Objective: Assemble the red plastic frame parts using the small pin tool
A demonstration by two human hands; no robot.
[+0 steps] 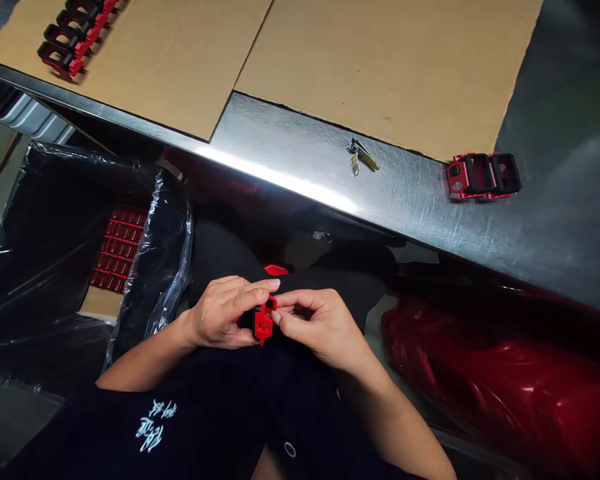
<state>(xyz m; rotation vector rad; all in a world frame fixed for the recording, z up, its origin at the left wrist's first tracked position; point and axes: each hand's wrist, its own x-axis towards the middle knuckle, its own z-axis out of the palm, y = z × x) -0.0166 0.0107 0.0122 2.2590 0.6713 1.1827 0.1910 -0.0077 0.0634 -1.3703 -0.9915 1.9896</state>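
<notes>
My left hand (pixel 225 313) and my right hand (pixel 320 327) meet in front of my dark top, and both pinch a small red plastic part (pixel 263 325). Much of that part is hidden behind my fingers. Just beyond my fingertips, a further red piece (pixel 276 270) shows, partly covered by my left hand. On the steel table edge ahead lies a red-and-black plastic part (pixel 483 177), well out of reach of both hands.
A steel table (pixel 300 167) with cardboard sheets (pixel 380 67) runs ahead, holding a row of red-and-black parts (pixel 73 37) and small metal clippers (pixel 363 157). To my left, a plastic-lined box holds rows of red parts (pixel 117 247). Glossy red plastic (pixel 500 380) bulges to my right.
</notes>
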